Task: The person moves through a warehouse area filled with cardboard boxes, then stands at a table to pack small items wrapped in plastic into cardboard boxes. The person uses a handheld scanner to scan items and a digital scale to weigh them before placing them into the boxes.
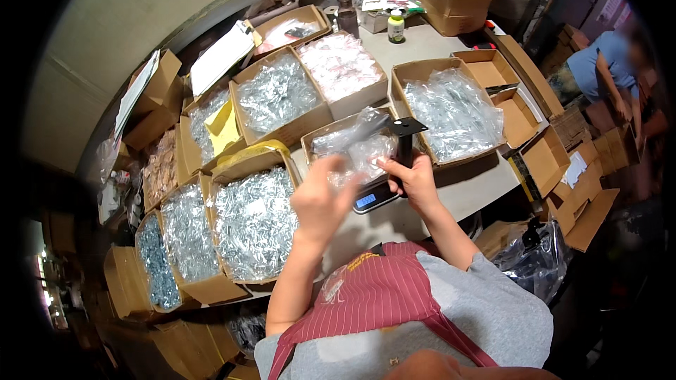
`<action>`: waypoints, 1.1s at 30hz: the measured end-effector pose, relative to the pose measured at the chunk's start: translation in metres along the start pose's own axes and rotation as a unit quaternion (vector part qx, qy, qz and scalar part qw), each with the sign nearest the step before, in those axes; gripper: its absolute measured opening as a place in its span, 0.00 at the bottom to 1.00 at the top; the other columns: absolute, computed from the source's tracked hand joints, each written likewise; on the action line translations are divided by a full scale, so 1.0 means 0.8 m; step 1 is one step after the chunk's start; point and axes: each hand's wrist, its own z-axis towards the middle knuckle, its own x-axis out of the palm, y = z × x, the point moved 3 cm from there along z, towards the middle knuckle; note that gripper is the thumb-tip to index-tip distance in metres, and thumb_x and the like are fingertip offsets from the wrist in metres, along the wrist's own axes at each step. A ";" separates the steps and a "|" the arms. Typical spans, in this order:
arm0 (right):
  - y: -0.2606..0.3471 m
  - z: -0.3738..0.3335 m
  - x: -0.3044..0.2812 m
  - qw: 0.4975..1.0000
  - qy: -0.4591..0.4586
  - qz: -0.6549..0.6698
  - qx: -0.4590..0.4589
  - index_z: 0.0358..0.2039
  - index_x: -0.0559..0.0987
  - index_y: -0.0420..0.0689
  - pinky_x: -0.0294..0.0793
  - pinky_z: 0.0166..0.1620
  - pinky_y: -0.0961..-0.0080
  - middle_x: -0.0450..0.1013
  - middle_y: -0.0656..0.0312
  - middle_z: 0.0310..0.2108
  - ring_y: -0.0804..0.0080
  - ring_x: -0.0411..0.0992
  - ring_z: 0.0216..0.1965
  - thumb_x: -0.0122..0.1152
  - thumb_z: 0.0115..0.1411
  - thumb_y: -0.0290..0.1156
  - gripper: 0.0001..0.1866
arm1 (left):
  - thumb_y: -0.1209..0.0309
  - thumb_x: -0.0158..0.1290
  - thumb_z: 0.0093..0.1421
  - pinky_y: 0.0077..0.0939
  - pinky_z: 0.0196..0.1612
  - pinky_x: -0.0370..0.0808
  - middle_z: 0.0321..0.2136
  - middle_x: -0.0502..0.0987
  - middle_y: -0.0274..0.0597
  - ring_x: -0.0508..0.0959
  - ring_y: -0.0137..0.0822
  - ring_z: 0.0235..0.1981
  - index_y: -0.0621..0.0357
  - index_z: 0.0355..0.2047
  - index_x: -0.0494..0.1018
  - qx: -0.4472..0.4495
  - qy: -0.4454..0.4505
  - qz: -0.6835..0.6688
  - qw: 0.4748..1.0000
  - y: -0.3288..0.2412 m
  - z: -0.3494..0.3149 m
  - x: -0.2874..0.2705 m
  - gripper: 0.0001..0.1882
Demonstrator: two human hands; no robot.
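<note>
My right hand (418, 181) is closed around a black tube-like post (405, 146) with a flat square plate at its top, like a furniture leg. Motion smears my left hand (318, 198), raised beside a small open carton (308, 145); its fingers cannot be made out well. Clear plastic bags (372, 151) lie in that carton, just beyond both hands. Below them, a digital scale (374, 200) with a lit display sits on the table, partly hidden by the carton and my hands.
Open cartons of small bagged metal parts (257, 214) crowd the left. Another carton of clear bags (451, 112) stands right of the scale. A green-labelled bottle (396, 27) and a dark bottle (346, 14) are at the back of the table (451, 193). A person (607, 70) bends over boxes far right.
</note>
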 end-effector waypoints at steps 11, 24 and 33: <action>-0.028 0.007 0.010 0.994 0.055 -0.055 0.079 0.28 0.77 0.41 0.57 0.15 0.86 0.68 0.70 0.15 0.85 0.63 0.12 0.69 0.56 0.34 0.11 | 0.71 0.55 0.55 0.35 0.29 0.76 0.30 0.80 0.42 0.81 0.44 0.27 0.52 0.40 0.77 -0.017 0.145 0.003 0.989 0.027 -0.025 0.029 0.11; 0.036 0.028 0.020 0.986 0.072 0.010 -0.152 0.33 0.78 0.39 0.60 0.55 0.72 0.71 0.61 0.36 0.72 0.67 0.44 0.37 0.71 0.53 0.30 | 0.72 0.56 0.60 0.24 0.31 0.74 0.24 0.81 0.39 0.79 0.28 0.25 0.61 0.34 0.79 -0.220 0.139 -0.063 0.964 0.070 -0.034 0.024 0.06; 0.008 0.028 0.049 0.878 0.109 -0.341 -0.317 0.33 0.82 0.45 0.58 0.60 0.62 0.67 0.53 0.56 0.59 0.65 0.55 0.59 0.61 0.45 0.15 | 0.72 0.49 0.67 0.19 0.34 0.74 0.27 0.77 0.35 0.77 0.22 0.30 0.60 0.40 0.72 -0.324 0.090 -0.311 0.889 0.051 -0.033 0.019 0.06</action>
